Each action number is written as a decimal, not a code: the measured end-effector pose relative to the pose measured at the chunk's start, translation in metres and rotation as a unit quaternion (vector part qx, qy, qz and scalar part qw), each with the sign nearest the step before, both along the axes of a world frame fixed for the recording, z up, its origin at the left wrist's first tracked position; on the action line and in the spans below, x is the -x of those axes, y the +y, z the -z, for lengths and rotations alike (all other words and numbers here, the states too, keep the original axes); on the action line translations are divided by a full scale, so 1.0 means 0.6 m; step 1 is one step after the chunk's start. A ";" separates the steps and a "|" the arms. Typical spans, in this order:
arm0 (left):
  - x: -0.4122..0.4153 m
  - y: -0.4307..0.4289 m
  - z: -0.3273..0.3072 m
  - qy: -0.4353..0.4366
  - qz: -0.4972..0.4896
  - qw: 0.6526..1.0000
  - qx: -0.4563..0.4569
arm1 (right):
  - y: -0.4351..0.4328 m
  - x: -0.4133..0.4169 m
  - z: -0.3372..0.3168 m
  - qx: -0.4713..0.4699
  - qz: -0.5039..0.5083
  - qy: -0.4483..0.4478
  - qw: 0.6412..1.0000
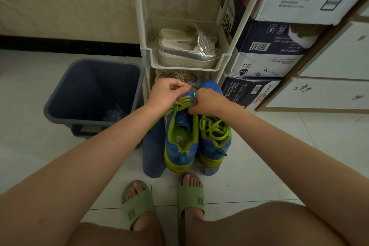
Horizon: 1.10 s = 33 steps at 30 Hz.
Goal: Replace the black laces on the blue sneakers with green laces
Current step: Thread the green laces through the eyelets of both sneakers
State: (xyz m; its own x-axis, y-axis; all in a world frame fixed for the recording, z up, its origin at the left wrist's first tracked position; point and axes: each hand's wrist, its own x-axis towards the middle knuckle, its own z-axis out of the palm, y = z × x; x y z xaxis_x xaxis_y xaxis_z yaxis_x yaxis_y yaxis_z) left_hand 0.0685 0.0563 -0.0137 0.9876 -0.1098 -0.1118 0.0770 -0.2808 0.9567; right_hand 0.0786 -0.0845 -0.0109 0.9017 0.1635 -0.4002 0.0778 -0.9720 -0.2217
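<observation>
Two blue sneakers with yellow-green soles stand side by side on a small blue stool (152, 152), toes pointing away from me. The left sneaker (180, 140) carries a green lace (182, 104) threaded near its toe. My left hand (166, 93) pinches one end of that lace above the toe. My right hand (206, 100) pinches the lace on the other side, fingers curled. The right sneaker (214, 142) has a green lace (214, 129) lying loosely bunched over its tongue. No black lace is visible.
A dark blue bin (60, 102) stands on the tiled floor to the left. Directly behind the sneakers is a white shoe rack (147, 54) holding silver platform sandals (189, 48). Stacked cardboard boxes (269, 58) sit at the right. My feet in green slides (139, 203) are in front.
</observation>
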 end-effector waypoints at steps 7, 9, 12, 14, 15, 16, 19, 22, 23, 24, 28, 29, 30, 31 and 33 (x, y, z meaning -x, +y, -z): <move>0.001 0.005 0.020 -0.050 0.046 0.978 -0.196 | -0.014 -0.005 -0.001 -0.100 0.070 0.024 0.992; 0.006 0.002 0.024 -0.070 0.053 0.966 -0.245 | -0.018 -0.008 0.001 -0.124 0.085 0.033 0.988; 0.011 -0.002 0.025 -0.088 0.064 0.952 -0.285 | -0.026 -0.013 0.006 -0.160 0.111 0.053 0.979; 0.017 -0.005 0.021 -0.102 0.075 0.937 -0.325 | -0.030 -0.016 0.009 -0.181 0.124 0.066 0.973; 0.018 -0.005 0.020 -0.115 0.083 0.928 -0.345 | -0.032 -0.016 0.011 -0.186 0.129 0.071 0.971; 0.020 -0.006 0.022 -0.133 0.092 0.918 -0.363 | -0.033 -0.016 0.011 -0.191 0.135 0.075 0.969; 0.023 -0.006 0.026 -0.191 0.113 0.880 -0.419 | -0.037 -0.017 0.013 -0.207 0.145 0.083 0.964; 0.020 0.001 0.032 -0.224 0.138 0.846 -0.464 | -0.040 -0.016 0.014 -0.220 0.151 0.094 0.959; 0.020 0.004 0.033 -0.227 0.141 0.844 -0.466 | -0.041 -0.016 0.014 -0.224 0.152 0.096 0.958; 0.020 0.005 0.033 -0.228 0.141 0.845 -0.463 | -0.042 -0.016 0.013 -0.227 0.153 0.099 0.957; 0.020 0.006 0.034 -0.231 0.153 0.844 -0.459 | -0.044 -0.016 0.015 -0.229 0.151 0.100 0.957; 0.021 0.005 0.034 -0.229 0.155 0.846 -0.457 | -0.044 -0.016 0.015 -0.230 0.152 0.098 0.956; 0.021 0.004 0.036 -0.227 0.156 0.847 -0.455 | -0.045 -0.016 0.015 -0.229 0.153 0.097 0.956; 0.022 0.003 0.037 -0.226 0.156 0.846 -0.456 | -0.044 -0.016 0.015 -0.228 0.152 0.096 0.957; 0.024 0.001 0.037 -0.223 0.155 0.844 -0.463 | -0.044 -0.016 0.015 -0.229 0.153 0.096 0.957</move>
